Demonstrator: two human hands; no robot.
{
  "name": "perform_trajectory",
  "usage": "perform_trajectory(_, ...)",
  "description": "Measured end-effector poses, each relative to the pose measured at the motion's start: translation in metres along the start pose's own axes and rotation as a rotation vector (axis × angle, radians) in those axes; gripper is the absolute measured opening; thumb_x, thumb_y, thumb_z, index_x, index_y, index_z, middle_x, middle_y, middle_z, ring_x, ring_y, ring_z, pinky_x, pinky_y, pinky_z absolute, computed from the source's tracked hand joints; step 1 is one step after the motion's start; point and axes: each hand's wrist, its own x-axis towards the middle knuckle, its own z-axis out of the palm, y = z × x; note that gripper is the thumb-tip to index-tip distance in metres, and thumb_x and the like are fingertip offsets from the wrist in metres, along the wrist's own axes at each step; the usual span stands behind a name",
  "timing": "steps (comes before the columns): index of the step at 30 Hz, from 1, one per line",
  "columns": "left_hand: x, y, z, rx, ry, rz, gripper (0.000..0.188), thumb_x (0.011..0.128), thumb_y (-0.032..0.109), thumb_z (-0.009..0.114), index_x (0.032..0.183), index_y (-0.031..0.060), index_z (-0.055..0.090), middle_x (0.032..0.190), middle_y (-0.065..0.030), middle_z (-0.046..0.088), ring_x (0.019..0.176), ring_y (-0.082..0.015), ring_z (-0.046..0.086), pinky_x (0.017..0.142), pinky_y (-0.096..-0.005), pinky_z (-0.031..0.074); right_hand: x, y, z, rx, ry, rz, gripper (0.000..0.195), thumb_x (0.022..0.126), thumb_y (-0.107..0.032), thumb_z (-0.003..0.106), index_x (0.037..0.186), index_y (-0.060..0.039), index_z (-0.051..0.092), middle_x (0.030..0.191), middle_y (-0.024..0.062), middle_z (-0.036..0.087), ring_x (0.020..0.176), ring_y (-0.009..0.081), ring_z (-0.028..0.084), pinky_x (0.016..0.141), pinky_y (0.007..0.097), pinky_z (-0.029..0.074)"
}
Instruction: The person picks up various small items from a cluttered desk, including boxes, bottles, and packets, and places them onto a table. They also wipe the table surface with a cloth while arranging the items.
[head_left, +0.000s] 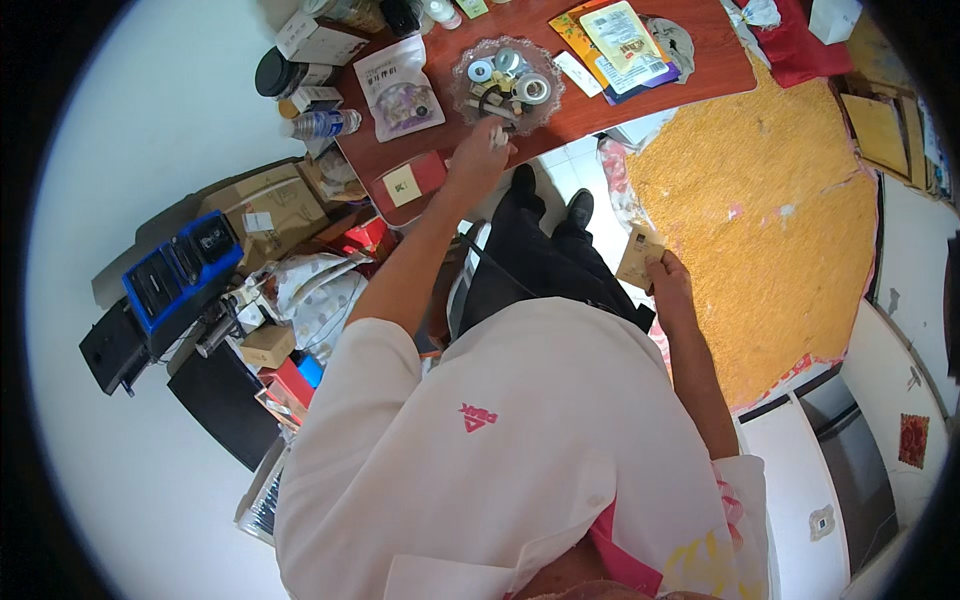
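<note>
My left hand (486, 150) is at the near rim of a clear scalloped glass dish (553, 97) on the red-brown table. Its fingers are bent, and a small pale thing shows at them, too small to make out. In the dish lie rolls of tape (532, 88), a blue-white ring-shaped roll (479, 71) and other small items. Lower and to the right, over the floor beside my leg, my right hand (670, 281) grips a flat tan card or packet (640, 256) that bears print.
The table (637, 112) also holds a clear-windowed pouch (401, 90), a red box (411, 184), a plastic bottle (324, 124) and stacked packets (622, 45). Cartons (274, 210) and bags crowd the left. A bed with a yellow cover (750, 225) is at right.
</note>
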Motion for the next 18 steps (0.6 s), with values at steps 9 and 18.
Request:
perform_trajectory(9, 0.082, -0.044, 0.015, 0.783, -0.026, 0.247, 0.046, 0.093, 0.012, 0.063, 0.137, 0.0087, 0.052, 0.1, -0.0158, 0.076, 0.098, -0.0341, 0.073, 0.092, -0.0519, 0.048, 0.002, 0.009, -0.003, -0.158, 0.142, 0.049, 0.027, 0.103, -0.025, 0.06, 0.109, 0.0002, 0.067, 0.087, 0.0082, 0.067, 0.074, 0.0131, 0.06, 0.067, 0.0335, 0.05)
perform_trajectory(18, 0.091, -0.066, 0.02, 0.822, 0.064, 0.466, 0.037, 0.092, 0.01, 0.058, 0.129, 0.0117, 0.059, 0.11, -0.0105, 0.075, 0.109, -0.0297, 0.069, 0.1, -0.0489, 0.044, -0.005, 0.043, -0.006, -0.17, 0.174, 0.067, 0.027, 0.103, -0.022, 0.061, 0.11, 0.0037, 0.066, 0.096, 0.0142, 0.072, 0.09, 0.0194, 0.066, 0.081, 0.0372, 0.053)
